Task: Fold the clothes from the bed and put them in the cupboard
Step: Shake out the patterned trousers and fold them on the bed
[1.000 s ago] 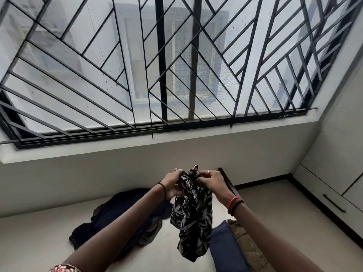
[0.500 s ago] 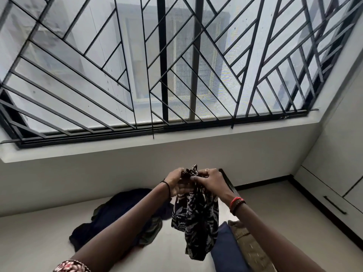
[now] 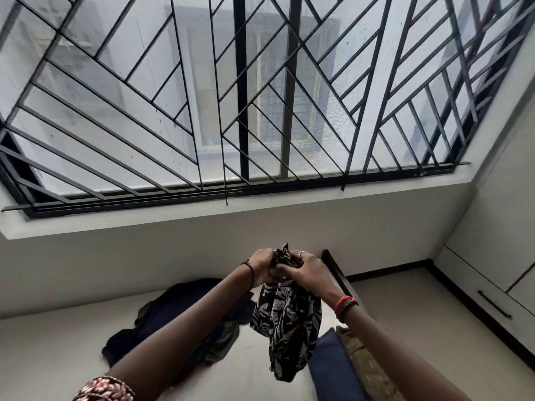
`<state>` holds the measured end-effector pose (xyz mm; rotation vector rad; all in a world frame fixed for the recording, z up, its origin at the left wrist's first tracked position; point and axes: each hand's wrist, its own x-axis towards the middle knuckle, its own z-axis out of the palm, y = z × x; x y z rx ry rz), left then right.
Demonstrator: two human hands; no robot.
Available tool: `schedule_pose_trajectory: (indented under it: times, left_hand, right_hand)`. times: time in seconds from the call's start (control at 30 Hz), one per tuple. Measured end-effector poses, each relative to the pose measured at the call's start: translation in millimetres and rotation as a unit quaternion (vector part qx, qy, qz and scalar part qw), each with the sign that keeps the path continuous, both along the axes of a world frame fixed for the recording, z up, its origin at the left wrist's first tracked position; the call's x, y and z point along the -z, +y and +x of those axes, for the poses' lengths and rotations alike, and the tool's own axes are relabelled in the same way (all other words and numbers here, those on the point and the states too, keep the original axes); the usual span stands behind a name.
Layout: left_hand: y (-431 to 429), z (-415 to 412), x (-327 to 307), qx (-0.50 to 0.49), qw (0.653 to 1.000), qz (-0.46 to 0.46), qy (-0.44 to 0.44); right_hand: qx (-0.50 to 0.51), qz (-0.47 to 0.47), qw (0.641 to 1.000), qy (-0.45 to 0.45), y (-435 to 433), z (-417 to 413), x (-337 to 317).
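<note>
Garment top bunched, mostly hidden, between left hand and right hand.

The one view rides on my head, wide-angled, facing forward over the pale bed to the black diagonal-barred metal window grille, which fills the upper half. At arm's length, just below centre, my left hand and right hand grip the black-and-white patterned garment.
</note>
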<state>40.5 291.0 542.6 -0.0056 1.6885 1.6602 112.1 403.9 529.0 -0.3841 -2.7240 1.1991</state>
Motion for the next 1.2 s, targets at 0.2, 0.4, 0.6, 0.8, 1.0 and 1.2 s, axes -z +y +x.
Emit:
schedule_pose_trajectory:
  times: [0.2, 0.4, 0.6, 0.8, 1.0, 1.2]
  left_hand:
    - [-5.7, -4.1, 1.3, 0.015, 0.998, 0.052, -0.025]
    - [-15.7, -14.3, 12.5, 0.172, 0.956, -0.063, 0.227]
    - [-24.4, -23.7, 8.0, 0.19, 0.746, -0.315, 0.555]
    - [-14.9, -24.3, -4.6, 0.345, 0.623, -0.404, 0.574]
    - [-19.1, -31.5, -17.5, 0.389, 0.613, -0.432, 0.535]
    - [-33.0, -39.2, -2.7, 0.41, 0.652, -0.401, 0.495]
  right_hand:
    - [-0.005, 0.074, 0.997, 0.014, 0.9, 0.3, 2.0]
    - [-0.011, 0.085, 0.996, 0.01, 0.7, -1.9, -3.2]
    - [-0.047, 0.061, 0.997, 0.02, 0.4, -1.9, -14.5]
    - [-0.09, 0.096, 0.991, 0.004, -5.7, -0.4, -22.7]
    - [-0.127, 0.095, 0.986, -0.055, -8.2, 13.6, -11.2]
    - [-0.157, 0.105, 0.98, -0.065, 6.7, 9.6, 10.6]
